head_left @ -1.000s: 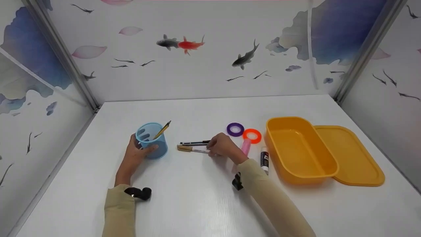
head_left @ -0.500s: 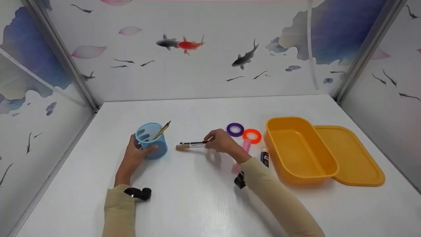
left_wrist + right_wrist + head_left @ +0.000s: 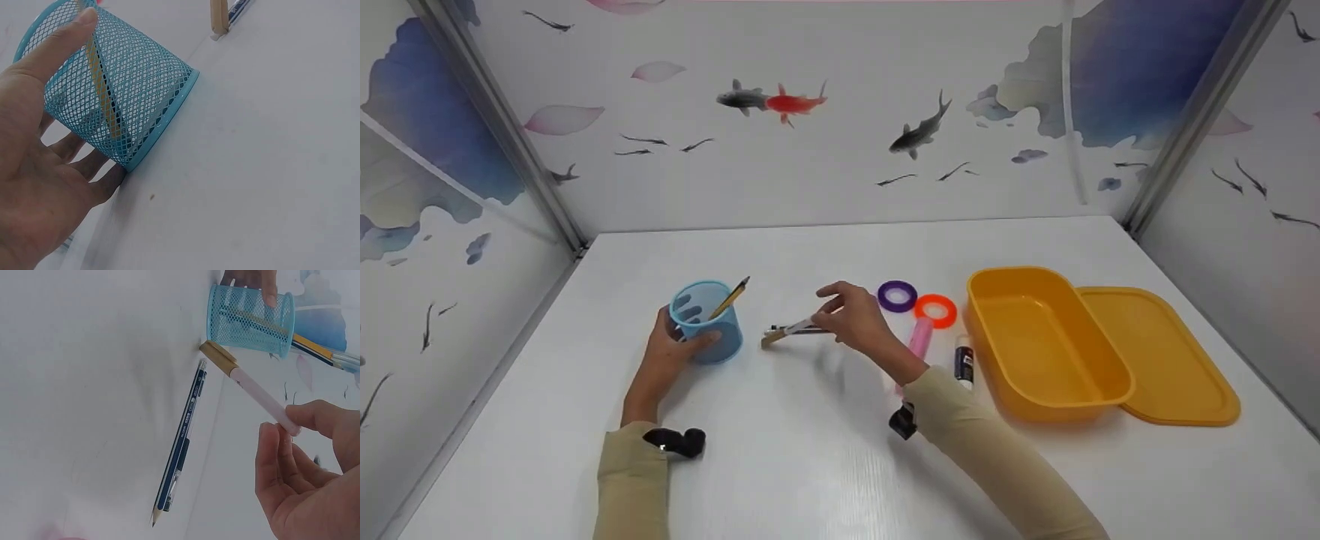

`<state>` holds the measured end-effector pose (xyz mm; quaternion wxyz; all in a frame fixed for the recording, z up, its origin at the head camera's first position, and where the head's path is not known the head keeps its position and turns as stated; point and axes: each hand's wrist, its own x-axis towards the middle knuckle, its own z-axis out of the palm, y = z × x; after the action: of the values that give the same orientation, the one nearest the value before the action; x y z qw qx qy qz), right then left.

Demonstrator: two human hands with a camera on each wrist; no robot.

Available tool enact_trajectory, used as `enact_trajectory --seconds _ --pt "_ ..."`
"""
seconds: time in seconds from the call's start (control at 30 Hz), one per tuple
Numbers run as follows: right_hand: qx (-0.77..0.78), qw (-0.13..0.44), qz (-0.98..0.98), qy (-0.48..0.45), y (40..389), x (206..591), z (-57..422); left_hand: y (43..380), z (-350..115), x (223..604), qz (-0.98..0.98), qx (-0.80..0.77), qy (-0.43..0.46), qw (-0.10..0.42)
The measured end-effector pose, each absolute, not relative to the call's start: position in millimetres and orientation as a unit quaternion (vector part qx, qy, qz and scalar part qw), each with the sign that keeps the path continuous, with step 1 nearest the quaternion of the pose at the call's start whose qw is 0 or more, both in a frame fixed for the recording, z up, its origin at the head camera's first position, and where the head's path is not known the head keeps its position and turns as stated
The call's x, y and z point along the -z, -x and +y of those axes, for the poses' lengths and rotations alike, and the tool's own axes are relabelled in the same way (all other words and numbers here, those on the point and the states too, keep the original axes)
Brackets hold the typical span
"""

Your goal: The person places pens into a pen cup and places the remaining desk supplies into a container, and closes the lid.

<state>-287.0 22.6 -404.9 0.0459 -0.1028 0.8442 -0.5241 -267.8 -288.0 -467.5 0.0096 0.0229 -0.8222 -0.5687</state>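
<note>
My left hand [image 3: 679, 339] grips a blue mesh pen cup [image 3: 706, 322] standing on the white table, thumb on its near side and fingers behind it. The left wrist view shows that hand [image 3: 45, 140] wrapped round the cup [image 3: 118, 95]. A yellow pencil [image 3: 729, 297] leans inside the cup. My right hand [image 3: 840, 311] pinches the rear end of a white marker [image 3: 256, 391] between thumb and fingers. The marker is tilted, with its gold cap [image 3: 218, 358] resting on the table near the cup. A dark blue pen [image 3: 181, 449] lies flat on the table beside it.
To the right of my right hand lie a purple tape ring [image 3: 897, 295], an orange tape ring [image 3: 935, 310], a pink tube [image 3: 919, 337] and a glue stick [image 3: 964, 362]. A yellow tub [image 3: 1046, 390] and its lid [image 3: 1170, 360] sit at the far right. Painted walls enclose the table on three sides.
My right hand has raised the marker's rear end off the table; the gold cap end stays down and the dark pen still lies flat. The left hand and cup have not moved.
</note>
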Motion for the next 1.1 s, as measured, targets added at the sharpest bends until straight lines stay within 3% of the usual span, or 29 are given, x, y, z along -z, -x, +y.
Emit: enact_trajectory --seconds 0.23,1.1 --pt "0.575 -0.001 0.812 0.097 286.3 403.3 13.9 266.4 -288.0 466.7 -0.820 0.572 -0.023 0.009" --pt "0.694 -0.048 0.710 0.111 303.2 354.5 -6.1 270.2 -289.2 468.6 -0.820 0.571 -0.028 0.010"
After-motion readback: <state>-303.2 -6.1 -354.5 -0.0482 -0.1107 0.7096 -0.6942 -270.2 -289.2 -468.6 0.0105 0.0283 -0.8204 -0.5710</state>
